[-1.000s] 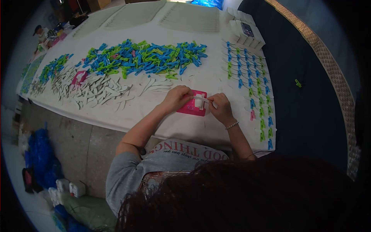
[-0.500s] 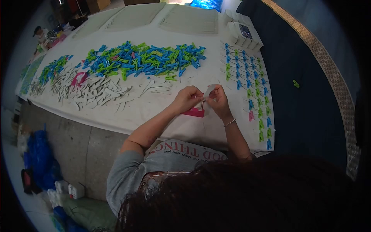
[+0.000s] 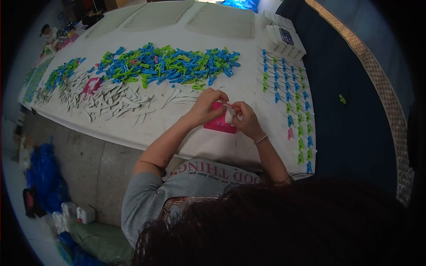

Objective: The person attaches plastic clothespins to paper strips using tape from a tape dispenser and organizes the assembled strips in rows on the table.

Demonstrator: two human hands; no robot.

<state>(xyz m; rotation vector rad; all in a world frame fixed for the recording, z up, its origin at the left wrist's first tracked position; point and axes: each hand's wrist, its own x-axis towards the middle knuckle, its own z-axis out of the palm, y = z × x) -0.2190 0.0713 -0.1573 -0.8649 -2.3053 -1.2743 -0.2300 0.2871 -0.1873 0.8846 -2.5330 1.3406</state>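
A flat pink holder (image 3: 219, 126) lies on the white-covered table, with a white piece (image 3: 229, 115) on its right part. My left hand (image 3: 208, 105) bends over the holder's upper left, fingers closed near the top of the white piece; what they grip is too small to make out. Close beside it, my right hand (image 3: 246, 120) is pinched at the white piece's right side, and its fingertips hide what they hold. Loose white strips (image 3: 179, 96) lie left of my hands. Behind them spreads a heap of blue and green clips (image 3: 164, 64).
Rows of clips on white strips (image 3: 287, 88) line the table's right side. White stacks (image 3: 279, 40) with a phone (image 3: 285, 36) stand at the back right. Farther left are another pink holder (image 3: 92, 85) and more strips (image 3: 111, 103). A person (image 3: 49, 34) is at the far left.
My hands first drew a white strip across the holder, then lifted and folded it. Now both have come down close together at the holder, and more of its pink surface shows.
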